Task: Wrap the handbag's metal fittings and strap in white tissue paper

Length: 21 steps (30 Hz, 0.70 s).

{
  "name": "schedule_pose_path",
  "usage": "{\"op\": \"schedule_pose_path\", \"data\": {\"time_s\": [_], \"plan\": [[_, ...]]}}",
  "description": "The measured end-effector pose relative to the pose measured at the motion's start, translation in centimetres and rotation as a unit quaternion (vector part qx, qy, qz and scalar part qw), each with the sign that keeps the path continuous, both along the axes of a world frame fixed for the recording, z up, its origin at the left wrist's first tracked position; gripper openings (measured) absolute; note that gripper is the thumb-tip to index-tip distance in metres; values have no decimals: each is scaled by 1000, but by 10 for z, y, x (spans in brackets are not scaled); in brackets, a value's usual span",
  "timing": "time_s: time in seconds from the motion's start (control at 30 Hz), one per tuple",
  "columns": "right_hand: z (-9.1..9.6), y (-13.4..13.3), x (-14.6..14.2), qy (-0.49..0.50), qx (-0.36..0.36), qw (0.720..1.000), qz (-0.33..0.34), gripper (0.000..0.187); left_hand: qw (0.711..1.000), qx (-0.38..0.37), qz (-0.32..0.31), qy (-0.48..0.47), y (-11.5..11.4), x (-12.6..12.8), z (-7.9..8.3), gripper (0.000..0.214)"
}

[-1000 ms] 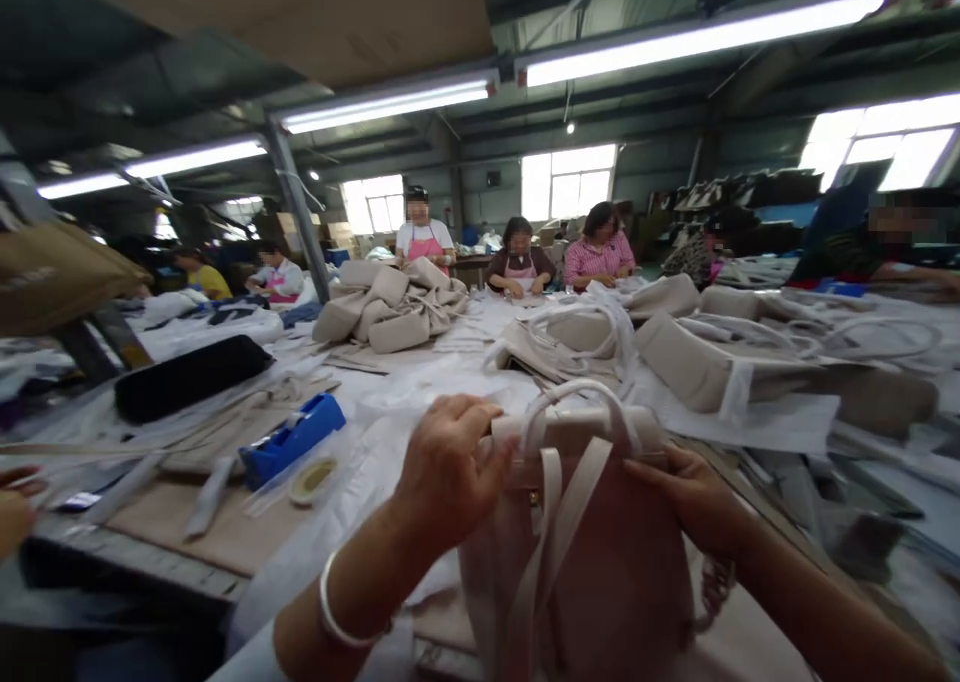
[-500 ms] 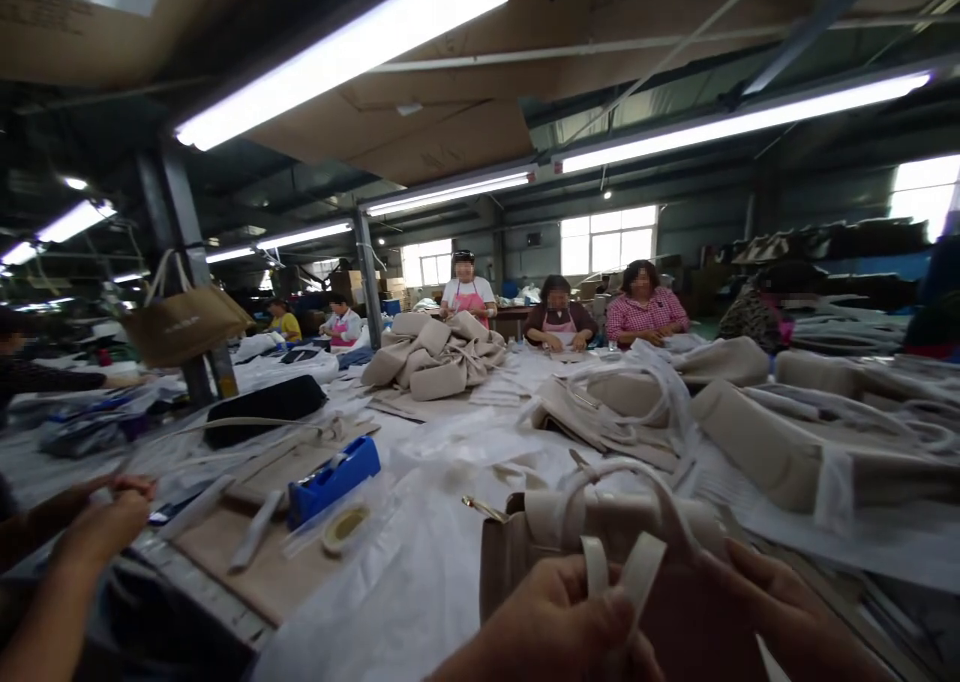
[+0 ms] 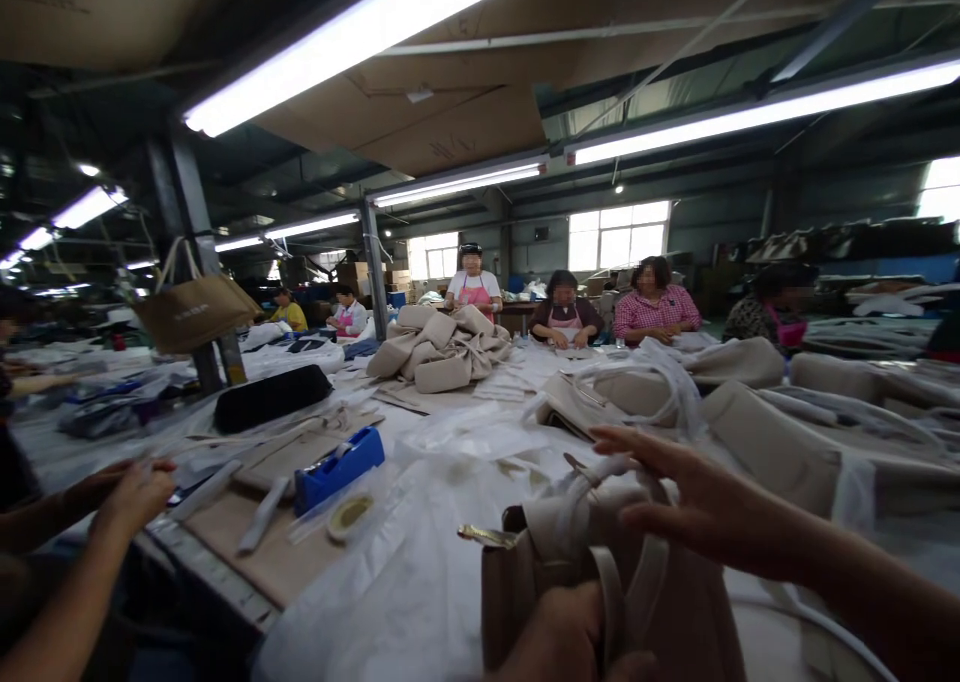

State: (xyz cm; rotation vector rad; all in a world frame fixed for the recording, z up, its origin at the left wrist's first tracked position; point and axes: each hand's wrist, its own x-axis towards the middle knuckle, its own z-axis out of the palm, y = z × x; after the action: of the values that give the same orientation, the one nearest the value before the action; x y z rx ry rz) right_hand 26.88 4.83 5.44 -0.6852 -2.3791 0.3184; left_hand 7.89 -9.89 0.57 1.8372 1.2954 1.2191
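A beige handbag (image 3: 690, 612) stands in front of me at the bottom right, its top facing up. A gold zipper pull (image 3: 486, 536) sticks out at its left upper edge. My left hand (image 3: 559, 627) is closed at the front of the bag, around a pale strap (image 3: 613, 592) whose two lengths rise past the fingers; the lower fingers are partly cut off by the frame. Above the bag's top, by its carrying handle, my right hand (image 3: 697, 507) is open, fingers stretched out to the left. Whether it touches the handle cannot be made out.
A blue tape dispenser (image 3: 339, 470) and a tape roll (image 3: 350, 517) lie to the left. Beyond are a black case (image 3: 274, 398) and a heap of beige bags (image 3: 442, 350). More wrapped bags (image 3: 780, 442) lie right. A co-worker's hands (image 3: 139, 497) are at far left; several people sit or stand opposite.
My right hand has risen from the bag's right side to above its top, fingers now spread. My left hand has moved lower, and the strap ends held up before now hang lower.
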Motion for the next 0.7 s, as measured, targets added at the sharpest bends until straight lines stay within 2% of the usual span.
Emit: {"op": "schedule_pose_path", "data": {"time_s": [0.03,0.07,0.17,0.27,0.33,0.4,0.47,0.6,0.7], "plan": [[-1,0,-5,-22,-12,999,19,68,999,30,24,30,-1,-1,1,48],[-2,0,-9,-38,-15,999,28,63,997,44,34,55,-1,-2,3,42],[-6,5,-17,-34,-20,999,22,40,997,27,24,73,7,-11,9,24],[-9,10,-19,-5,-10,1000,27,37,982,107,113,107,25,-21,16,17],[-8,9,-18,-2,27,999,36,42,959,161,162,168,37,-22,19,22],[-5,4,-18,-25,83,995,45,47,943,164,157,243,46,-19,20,20],[-1,-1,-18,-67,155,984,61,43,931,156,147,295,51,-12,19,13],[-3,-6,-12,-111,275,953,61,20,903,222,177,322,50,-2,11,18],[-13,-3,-4,-86,305,948,32,23,874,297,191,333,46,2,5,25]]}}
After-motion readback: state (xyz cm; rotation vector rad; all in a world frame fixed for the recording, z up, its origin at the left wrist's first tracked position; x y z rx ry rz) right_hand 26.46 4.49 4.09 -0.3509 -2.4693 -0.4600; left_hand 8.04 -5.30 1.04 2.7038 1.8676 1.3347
